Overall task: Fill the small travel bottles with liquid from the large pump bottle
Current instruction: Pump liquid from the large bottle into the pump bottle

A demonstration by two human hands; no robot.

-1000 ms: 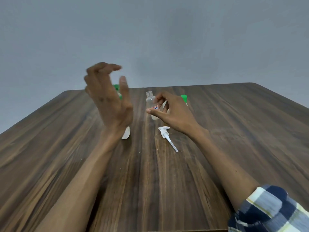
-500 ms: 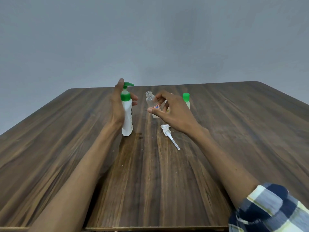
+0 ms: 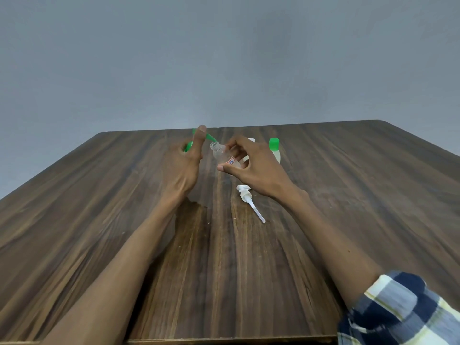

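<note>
Head view only. Left hand [image 3: 183,168] wrapped around the large pump bottle [image 3: 188,146], thumb [image 3: 199,138] raised on the near side; body of the bottle hidden behind the palm, only green bits of the collar and the green nozzle [image 3: 208,137] visible. Nozzle tip pointed right and down, sat right at the open neck of the clear travel bottle [image 3: 222,155]; contact not resolvable.

Right hand [image 3: 254,168] pinched the clear travel bottle between thumb and fingers, bottle off the table [image 3: 348,195] and tilted, mouth toward the nozzle. Uncapped. Small label with red/blue print on its lower body, too blurred to read. Liquid level inside not discernible.

Second travel bottle [image 3: 275,151] stood upright on the wood-grain table just behind the right hand, green cap on, pale body partly hidden. No readable writing on it.

Loose white pump head with dip tube [image 3: 249,201] lay flat on the table below the right wrist, tube end toward the camera. White object [image 3: 252,140] partly visible behind the right fingers, not identifiable.

Plaid sleeve [image 3: 398,310] at lower right
</note>
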